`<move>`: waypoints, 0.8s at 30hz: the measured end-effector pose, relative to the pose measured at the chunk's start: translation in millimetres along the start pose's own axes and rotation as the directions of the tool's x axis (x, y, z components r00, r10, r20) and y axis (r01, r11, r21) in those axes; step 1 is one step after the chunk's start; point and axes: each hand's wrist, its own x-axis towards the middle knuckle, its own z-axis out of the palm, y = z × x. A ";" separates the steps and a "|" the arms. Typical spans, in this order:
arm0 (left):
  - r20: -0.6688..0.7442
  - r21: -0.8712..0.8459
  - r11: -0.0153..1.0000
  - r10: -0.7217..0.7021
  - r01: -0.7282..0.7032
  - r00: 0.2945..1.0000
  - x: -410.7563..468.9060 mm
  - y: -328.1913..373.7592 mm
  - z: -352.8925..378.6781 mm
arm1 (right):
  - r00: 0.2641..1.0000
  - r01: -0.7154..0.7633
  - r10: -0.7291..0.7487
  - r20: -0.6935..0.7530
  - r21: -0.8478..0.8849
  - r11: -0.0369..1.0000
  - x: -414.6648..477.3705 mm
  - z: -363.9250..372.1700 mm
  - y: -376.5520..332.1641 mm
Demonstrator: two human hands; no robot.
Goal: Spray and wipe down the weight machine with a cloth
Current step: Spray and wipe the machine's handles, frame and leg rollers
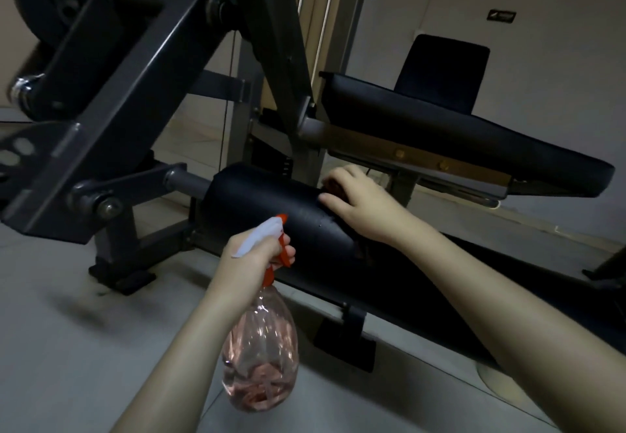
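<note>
We grip the spray bottle in the left hand, nozzle facing the crosswise roller pad; right hand fingers curl over the cloth on it

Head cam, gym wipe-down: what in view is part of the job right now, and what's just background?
In the job:
spray bottle, gripped by the left hand
cloth, dark, mostly hidden under the right hand
roller pad, black, under that hand

Background, untouched:
seat pad
back pad behind it
sign on the wall
</note>
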 end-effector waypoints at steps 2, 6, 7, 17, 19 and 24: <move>-0.005 -0.009 1.000 -0.011 0.011 1.000 2.0 -2.5 1.3 | 0.998 -0.046 0.044 0.035 0.062 0.997 34.4 13.6 -12.0; 0.047 -0.076 0.997 0.024 -0.021 0.999 1.1 -11.4 -1.9 | 0.990 -0.089 0.077 0.120 0.098 0.991 56.1 22.9 -24.2; 0.052 -0.050 0.998 0.034 -0.032 0.998 1.7 -16.5 -4.1 | 0.992 -0.065 0.052 0.119 0.113 0.991 46.5 19.0 -23.1; -0.021 0.059 0.997 -0.053 0.054 0.998 23.9 -26.1 -30.2 | 0.993 0.119 -0.119 0.000 -0.027 0.993 62.9 43.9 -71.4; -0.035 0.069 0.995 -0.067 0.069 0.997 17.0 -16.2 -31.9 | 0.992 0.128 -0.128 -0.003 -0.033 0.991 82.8 55.9 -91.9; 0.011 0.182 0.983 -0.027 0.025 1.000 -7.5 -7.9 -52.7 | 0.991 0.130 -0.130 0.023 0.002 0.991 86.9 56.5 -101.3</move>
